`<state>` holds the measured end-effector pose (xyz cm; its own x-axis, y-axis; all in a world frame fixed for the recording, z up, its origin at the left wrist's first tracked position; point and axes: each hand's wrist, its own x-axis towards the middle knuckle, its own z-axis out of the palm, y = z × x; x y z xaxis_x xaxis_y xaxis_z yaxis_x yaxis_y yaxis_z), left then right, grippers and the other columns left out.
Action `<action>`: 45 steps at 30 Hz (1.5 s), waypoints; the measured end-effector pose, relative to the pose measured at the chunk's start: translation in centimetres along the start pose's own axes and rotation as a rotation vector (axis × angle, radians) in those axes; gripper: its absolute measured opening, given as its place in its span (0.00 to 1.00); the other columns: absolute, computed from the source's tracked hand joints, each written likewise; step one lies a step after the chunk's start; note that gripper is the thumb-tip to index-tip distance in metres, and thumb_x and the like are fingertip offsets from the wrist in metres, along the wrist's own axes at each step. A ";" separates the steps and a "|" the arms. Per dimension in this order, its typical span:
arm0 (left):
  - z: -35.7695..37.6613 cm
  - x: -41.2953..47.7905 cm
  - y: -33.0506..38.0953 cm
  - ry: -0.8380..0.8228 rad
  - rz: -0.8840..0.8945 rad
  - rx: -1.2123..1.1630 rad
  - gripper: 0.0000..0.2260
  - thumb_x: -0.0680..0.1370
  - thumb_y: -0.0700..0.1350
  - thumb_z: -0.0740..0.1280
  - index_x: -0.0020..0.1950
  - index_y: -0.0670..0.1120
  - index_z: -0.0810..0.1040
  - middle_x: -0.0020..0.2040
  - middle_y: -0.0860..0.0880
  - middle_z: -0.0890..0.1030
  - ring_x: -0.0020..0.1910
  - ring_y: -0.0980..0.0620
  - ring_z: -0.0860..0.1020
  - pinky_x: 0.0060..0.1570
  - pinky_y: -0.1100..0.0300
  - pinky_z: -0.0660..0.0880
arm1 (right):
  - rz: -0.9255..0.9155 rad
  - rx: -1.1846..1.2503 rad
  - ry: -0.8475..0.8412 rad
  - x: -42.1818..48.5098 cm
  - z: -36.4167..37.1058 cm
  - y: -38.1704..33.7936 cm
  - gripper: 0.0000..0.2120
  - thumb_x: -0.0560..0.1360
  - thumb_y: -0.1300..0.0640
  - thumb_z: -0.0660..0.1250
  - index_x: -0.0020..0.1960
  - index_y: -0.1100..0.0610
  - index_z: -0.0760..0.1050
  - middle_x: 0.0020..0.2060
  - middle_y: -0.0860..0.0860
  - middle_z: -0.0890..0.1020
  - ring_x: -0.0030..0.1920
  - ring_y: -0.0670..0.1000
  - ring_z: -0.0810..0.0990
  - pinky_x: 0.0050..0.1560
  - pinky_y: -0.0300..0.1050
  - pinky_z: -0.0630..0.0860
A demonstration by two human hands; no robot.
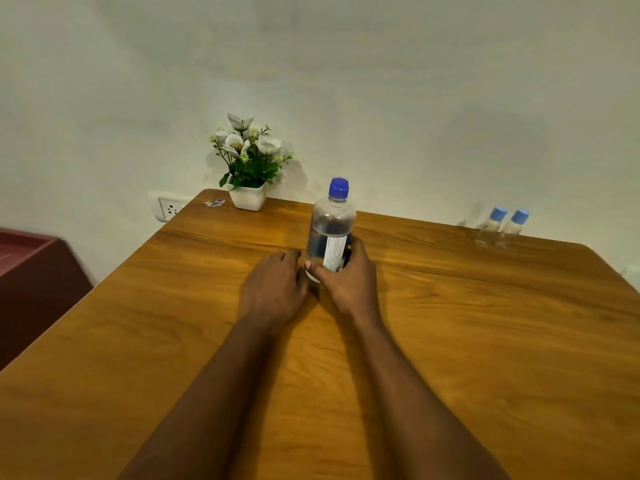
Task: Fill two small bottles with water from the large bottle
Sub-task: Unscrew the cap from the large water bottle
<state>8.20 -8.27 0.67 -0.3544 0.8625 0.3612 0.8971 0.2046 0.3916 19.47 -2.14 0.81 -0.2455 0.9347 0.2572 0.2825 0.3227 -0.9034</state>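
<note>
Bare from fingertips to forearms, a person's left hand (273,289) and right hand (349,282) appear above the wooden table (485,341), wrists lean, one short thumbnail visible.

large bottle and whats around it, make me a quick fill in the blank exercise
1. The right hand grips the large bottle, whose cap is ____ in colour.
2. The two small bottles stand near the far ____ corner of the table.
3. The white pot by the wall holds ____.
4. The left hand holds ____.
Missing words: blue; right; flowers; nothing.
</note>
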 end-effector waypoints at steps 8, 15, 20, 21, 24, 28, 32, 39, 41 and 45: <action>-1.2 -6.4 2.8 -0.023 0.060 0.039 0.17 0.79 0.50 0.58 0.67 0.48 0.70 0.59 0.47 0.78 0.58 0.47 0.74 0.50 0.54 0.72 | 0.017 0.004 0.030 -7.2 -5.2 -0.1 0.39 0.65 0.47 0.79 0.70 0.52 0.66 0.65 0.49 0.77 0.62 0.49 0.78 0.55 0.41 0.77; -1.9 -11.0 5.4 -0.031 0.126 0.035 0.18 0.77 0.49 0.60 0.66 0.47 0.72 0.58 0.45 0.79 0.58 0.45 0.75 0.49 0.52 0.73 | 0.006 -0.007 0.071 -12.7 -9.0 -0.1 0.38 0.64 0.47 0.80 0.68 0.52 0.68 0.62 0.47 0.78 0.59 0.47 0.79 0.54 0.41 0.78; -2.1 -13.4 7.4 -0.038 0.189 0.013 0.17 0.77 0.48 0.61 0.65 0.46 0.72 0.56 0.45 0.80 0.56 0.44 0.76 0.46 0.51 0.73 | -0.013 -0.054 0.089 -15.6 -10.8 -0.2 0.38 0.64 0.47 0.80 0.69 0.54 0.67 0.63 0.49 0.78 0.60 0.48 0.78 0.56 0.45 0.79; -2.1 -13.7 7.5 -0.041 0.201 0.009 0.16 0.77 0.48 0.61 0.64 0.46 0.73 0.56 0.45 0.80 0.56 0.43 0.76 0.46 0.50 0.74 | -0.016 -0.070 0.094 -15.9 -10.9 -0.3 0.38 0.64 0.47 0.80 0.68 0.54 0.68 0.63 0.49 0.78 0.60 0.48 0.78 0.56 0.46 0.79; -2.3 -14.3 7.9 -0.045 0.216 -0.004 0.17 0.77 0.49 0.62 0.65 0.46 0.72 0.57 0.44 0.80 0.56 0.43 0.76 0.46 0.50 0.74 | -0.030 -0.112 0.113 -16.5 -11.1 -0.2 0.37 0.63 0.47 0.80 0.66 0.54 0.69 0.61 0.49 0.80 0.58 0.48 0.80 0.55 0.49 0.80; -2.5 -14.5 8.0 -0.043 0.200 -0.027 0.20 0.78 0.50 0.62 0.68 0.45 0.70 0.59 0.45 0.80 0.58 0.45 0.76 0.48 0.51 0.75 | -0.030 -0.144 0.106 -16.6 -11.1 -0.3 0.36 0.63 0.47 0.80 0.65 0.53 0.70 0.59 0.48 0.80 0.57 0.48 0.80 0.52 0.45 0.80; -2.5 -14.4 8.0 -0.046 0.196 -0.041 0.22 0.78 0.51 0.61 0.70 0.46 0.68 0.59 0.46 0.80 0.58 0.46 0.76 0.48 0.51 0.75 | -0.019 -0.131 0.077 -16.5 -11.1 -0.3 0.36 0.64 0.48 0.80 0.67 0.54 0.68 0.61 0.48 0.79 0.59 0.46 0.79 0.50 0.36 0.77; -2.2 -14.1 7.6 -0.033 0.178 -0.125 0.22 0.77 0.47 0.62 0.71 0.46 0.67 0.60 0.46 0.79 0.59 0.46 0.75 0.50 0.51 0.74 | 0.036 -0.044 -0.070 -16.5 -12.2 -0.7 0.45 0.63 0.48 0.80 0.74 0.49 0.61 0.64 0.44 0.76 0.60 0.41 0.76 0.55 0.37 0.77; -2.2 -14.0 7.5 -0.008 0.168 -0.168 0.21 0.78 0.48 0.61 0.71 0.47 0.67 0.60 0.46 0.79 0.58 0.47 0.76 0.50 0.52 0.74 | 0.100 -0.045 -0.105 -16.3 -13.4 -1.5 0.48 0.65 0.41 0.76 0.78 0.48 0.55 0.71 0.47 0.71 0.67 0.47 0.72 0.60 0.44 0.75; -2.2 -14.1 8.1 0.029 0.164 -0.278 0.24 0.79 0.58 0.54 0.70 0.49 0.68 0.59 0.49 0.80 0.57 0.51 0.76 0.50 0.55 0.74 | -0.009 -0.155 0.089 -14.5 -16.2 -5.7 0.27 0.75 0.41 0.65 0.70 0.53 0.70 0.65 0.51 0.77 0.60 0.46 0.76 0.51 0.37 0.74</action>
<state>19.86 -19.75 0.56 -0.2219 0.8592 0.4611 0.8381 -0.0737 0.5405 36.41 -15.08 7.77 -0.1677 0.9390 0.3002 0.4221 0.3436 -0.8389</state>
